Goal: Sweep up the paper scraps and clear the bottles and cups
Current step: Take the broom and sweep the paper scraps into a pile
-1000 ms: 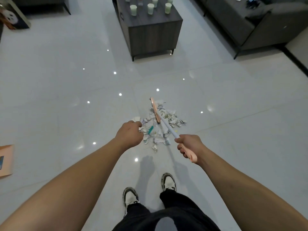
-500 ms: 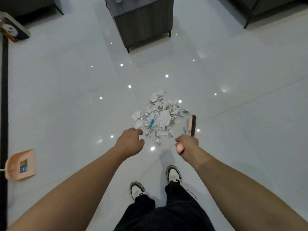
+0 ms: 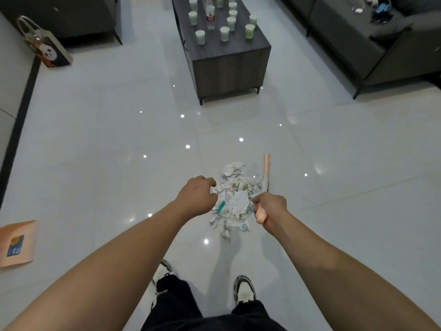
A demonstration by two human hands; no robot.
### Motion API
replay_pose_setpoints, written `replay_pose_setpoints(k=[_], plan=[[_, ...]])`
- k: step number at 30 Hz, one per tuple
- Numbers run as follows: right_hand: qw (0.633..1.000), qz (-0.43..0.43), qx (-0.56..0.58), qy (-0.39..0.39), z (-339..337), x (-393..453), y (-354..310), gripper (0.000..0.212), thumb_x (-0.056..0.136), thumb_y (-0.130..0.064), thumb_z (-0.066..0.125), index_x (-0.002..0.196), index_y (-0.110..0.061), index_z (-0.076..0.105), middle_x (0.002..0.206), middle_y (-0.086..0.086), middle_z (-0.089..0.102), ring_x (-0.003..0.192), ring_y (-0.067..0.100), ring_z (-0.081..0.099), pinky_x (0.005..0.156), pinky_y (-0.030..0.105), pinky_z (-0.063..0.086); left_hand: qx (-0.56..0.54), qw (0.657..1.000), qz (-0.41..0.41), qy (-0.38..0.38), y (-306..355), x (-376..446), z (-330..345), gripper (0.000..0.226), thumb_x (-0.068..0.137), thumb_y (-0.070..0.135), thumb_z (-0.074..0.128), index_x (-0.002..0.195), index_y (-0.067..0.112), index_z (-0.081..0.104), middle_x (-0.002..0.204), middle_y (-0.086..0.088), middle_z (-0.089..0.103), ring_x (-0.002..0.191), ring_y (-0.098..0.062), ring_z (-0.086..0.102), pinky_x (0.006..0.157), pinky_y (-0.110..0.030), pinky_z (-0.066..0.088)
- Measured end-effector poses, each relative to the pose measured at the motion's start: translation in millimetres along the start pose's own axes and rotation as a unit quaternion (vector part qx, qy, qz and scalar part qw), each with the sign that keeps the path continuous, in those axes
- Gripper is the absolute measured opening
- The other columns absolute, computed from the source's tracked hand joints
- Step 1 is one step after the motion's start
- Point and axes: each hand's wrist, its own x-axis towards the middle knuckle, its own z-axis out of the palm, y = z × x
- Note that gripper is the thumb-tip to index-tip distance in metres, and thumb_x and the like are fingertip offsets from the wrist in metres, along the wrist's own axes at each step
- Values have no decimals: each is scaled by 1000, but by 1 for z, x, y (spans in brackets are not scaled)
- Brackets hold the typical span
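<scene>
A heap of torn paper scraps (image 3: 235,197) lies on the pale tiled floor just ahead of my feet. My right hand (image 3: 269,209) grips the pink handle of a broom, whose pink head (image 3: 266,168) stands at the heap's right edge. My left hand (image 3: 196,197) hovers at the heap's left side with fingers curled and nothing visible in it. Far ahead, several pale green cups (image 3: 224,33) and a clear bottle (image 3: 210,15) stand on a dark coffee table (image 3: 229,68).
A pink dustpan (image 3: 18,243) lies on the floor at the far left. A panda-print bag (image 3: 46,50) leans at the back left wall. A dark sofa (image 3: 362,44) runs along the right. My shoes (image 3: 243,289) stand below the heap.
The broom head swung from across the heap's middle to its right side and now stands along the right edge. The camera tilted down and then up, so the table top is in view again.
</scene>
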Motion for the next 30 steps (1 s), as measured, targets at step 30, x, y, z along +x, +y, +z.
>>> replay_pose_setpoints(k=[30], plan=[[798, 18, -489, -352, 799, -150, 108, 12, 88, 6, 52, 100, 5, 53, 61, 11, 43, 23, 11, 36, 29, 14, 28, -231, 828, -476, 183, -686, -125, -232, 47, 91, 36, 52, 136, 24, 48, 137, -7, 47, 120, -27, 47, 85, -30, 40]])
